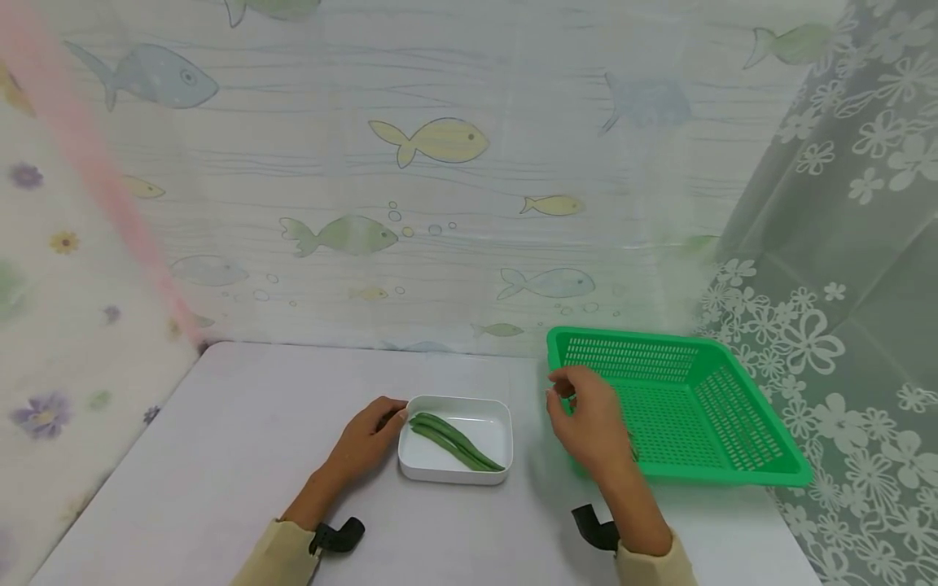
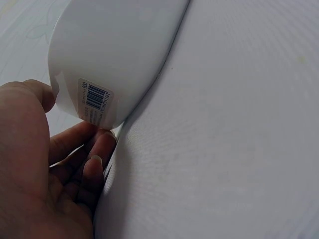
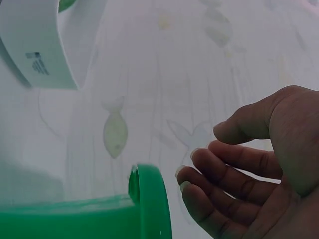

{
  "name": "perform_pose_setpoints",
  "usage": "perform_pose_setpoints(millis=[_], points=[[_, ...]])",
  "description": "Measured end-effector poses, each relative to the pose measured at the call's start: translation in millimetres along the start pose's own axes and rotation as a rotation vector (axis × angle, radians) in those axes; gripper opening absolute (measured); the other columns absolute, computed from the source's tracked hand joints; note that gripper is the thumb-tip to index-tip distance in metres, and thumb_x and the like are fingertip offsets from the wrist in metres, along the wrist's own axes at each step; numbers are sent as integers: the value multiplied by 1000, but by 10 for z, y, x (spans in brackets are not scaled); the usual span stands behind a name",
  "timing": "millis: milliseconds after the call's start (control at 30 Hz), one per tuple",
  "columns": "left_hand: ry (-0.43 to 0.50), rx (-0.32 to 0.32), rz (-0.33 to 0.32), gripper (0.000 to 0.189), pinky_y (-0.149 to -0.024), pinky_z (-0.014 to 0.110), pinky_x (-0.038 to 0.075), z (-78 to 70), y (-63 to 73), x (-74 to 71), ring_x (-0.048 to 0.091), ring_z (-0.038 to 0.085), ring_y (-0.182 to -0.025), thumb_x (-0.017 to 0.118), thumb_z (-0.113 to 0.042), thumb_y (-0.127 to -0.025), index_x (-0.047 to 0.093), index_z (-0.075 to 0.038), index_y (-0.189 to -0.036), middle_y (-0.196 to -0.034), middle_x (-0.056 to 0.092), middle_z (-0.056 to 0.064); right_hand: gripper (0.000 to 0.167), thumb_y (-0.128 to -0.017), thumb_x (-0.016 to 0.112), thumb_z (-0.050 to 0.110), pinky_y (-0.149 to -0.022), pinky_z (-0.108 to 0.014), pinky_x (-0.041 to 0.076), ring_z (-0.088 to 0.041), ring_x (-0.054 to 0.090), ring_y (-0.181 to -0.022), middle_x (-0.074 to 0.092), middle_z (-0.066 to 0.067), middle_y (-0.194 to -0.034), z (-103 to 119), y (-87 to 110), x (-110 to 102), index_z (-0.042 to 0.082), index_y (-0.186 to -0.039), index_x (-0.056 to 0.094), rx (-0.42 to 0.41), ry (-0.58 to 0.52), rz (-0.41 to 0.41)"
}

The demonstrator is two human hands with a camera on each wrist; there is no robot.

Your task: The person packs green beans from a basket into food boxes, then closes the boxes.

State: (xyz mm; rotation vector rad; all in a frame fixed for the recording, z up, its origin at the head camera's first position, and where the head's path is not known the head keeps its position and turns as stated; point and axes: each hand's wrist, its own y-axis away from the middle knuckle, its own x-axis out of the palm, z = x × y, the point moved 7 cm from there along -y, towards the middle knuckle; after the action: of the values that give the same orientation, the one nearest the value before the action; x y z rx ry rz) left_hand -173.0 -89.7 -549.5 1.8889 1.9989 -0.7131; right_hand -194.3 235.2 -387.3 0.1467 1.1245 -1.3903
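A white rectangular dish (image 1: 456, 478) sits on the table with a few long green beans (image 1: 456, 443) lying diagonally inside. My left hand (image 1: 369, 435) grips its left end; in the left wrist view the thumb is at the rim and the curled fingers meet the wall beside a barcode sticker (image 2: 94, 102). Over the left edge of a green plastic basket (image 1: 733, 474) hovers my right hand (image 1: 589, 417), fingers loosely bent. The right wrist view shows nothing between thumb and fingers. Thin greenish-brown strands (image 1: 633, 448) show in the basket beside the right wrist, mostly hidden by it.
The white-covered table (image 1: 220, 456) runs back to a fish-patterned curtain (image 1: 440, 268). A lace flower curtain (image 1: 843, 366) hangs close by the basket's right side. On the left hangs a floral cloth (image 1: 73, 342) with a pink edge.
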Motion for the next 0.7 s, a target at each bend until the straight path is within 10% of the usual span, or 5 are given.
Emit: perform_pose_setpoints(millis=[700], points=[[-8, 5, -1, 33, -99, 44, 52, -51, 2, -47, 63, 14, -111, 58, -33, -112, 68, -15, -137, -126, 69, -2, 16, -95, 74, 1, -77, -48, 57, -32, 71, -90, 74, -15, -96, -564, -82, -265, -1, -111, 74, 152, 43, 5]])
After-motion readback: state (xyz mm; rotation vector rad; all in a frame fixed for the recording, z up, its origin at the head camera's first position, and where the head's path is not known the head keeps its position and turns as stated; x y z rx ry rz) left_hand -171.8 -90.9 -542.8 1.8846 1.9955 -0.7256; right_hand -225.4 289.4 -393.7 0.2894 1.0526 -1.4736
